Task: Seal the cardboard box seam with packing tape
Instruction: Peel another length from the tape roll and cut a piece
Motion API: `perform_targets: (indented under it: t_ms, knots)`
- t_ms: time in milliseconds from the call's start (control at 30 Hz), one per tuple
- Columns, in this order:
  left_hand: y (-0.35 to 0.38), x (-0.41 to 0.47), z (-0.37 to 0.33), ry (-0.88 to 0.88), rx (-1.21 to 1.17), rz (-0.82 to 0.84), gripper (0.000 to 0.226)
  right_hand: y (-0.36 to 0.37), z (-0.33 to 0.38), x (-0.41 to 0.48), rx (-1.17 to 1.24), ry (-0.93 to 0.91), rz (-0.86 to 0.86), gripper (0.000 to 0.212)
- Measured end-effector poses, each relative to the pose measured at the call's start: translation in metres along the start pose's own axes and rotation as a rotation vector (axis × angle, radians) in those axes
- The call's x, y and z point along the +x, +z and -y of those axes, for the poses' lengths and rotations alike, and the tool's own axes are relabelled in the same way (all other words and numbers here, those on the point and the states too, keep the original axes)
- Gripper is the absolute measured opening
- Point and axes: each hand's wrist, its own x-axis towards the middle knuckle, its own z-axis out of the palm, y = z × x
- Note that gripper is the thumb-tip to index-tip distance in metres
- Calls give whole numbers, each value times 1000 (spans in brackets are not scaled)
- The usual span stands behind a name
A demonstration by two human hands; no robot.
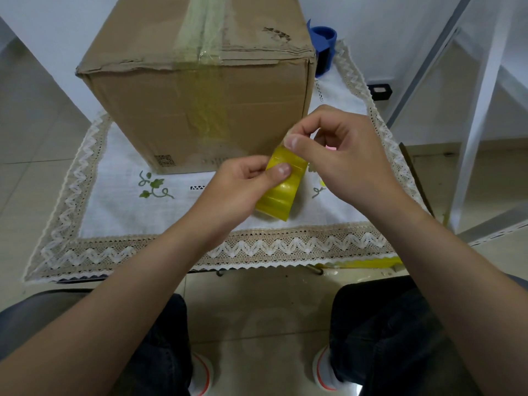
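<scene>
Now, looking down, my left hand (245,178) pinches the yellow tape (281,187) steady above the cloth (120,178) while my right hand (337,150) nips its top edge, probably to peel it free for the box (200,110) just behind.

Soft, even light filled the view, bright without harsh contrast. Shadows were weak: only a faint one lay on the surface (120,178) at the foot of the cardboard box (200,110). The yellow tape strip (281,192) carried small glossy streaks, and the clear tape (203,32) on the box top gave a pale sheen. The floor tiles (265,324) reflected a dull glow. Wide-angle bending curved the edges, making the white frame (480,110) lean. Fine detail was slightly soft throughout.
</scene>
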Motion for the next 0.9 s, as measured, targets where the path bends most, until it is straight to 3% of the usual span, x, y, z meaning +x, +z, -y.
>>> perform_targets:
  t_ms: [167, 533, 600, 733, 867, 900]
  knots:
    - [3, -1, 0, 75, -41, -34, 11, -5, 0, 3, 47, 187, -35, 20]
    - [7, -6, -2, 257, 4, -118, 18, -6, -3, 6, 236, 347, -59, 14]
    - [5, -6, -2, 291, -2, -128, 21, -6, -6, 7, 276, 432, -71, 25]
    - [-2, -2, -1, 337, 75, -120, 21, -5, -6, 4, 335, 646, 164, 36]
    - [-3, -2, 0, 225, 142, -67, 4, 0, -8, 3, 469, 603, 237, 25]
    - [-2, -1, 0, 205, 135, -91, 13, 2, -8, 3, 475, 608, 251, 25]
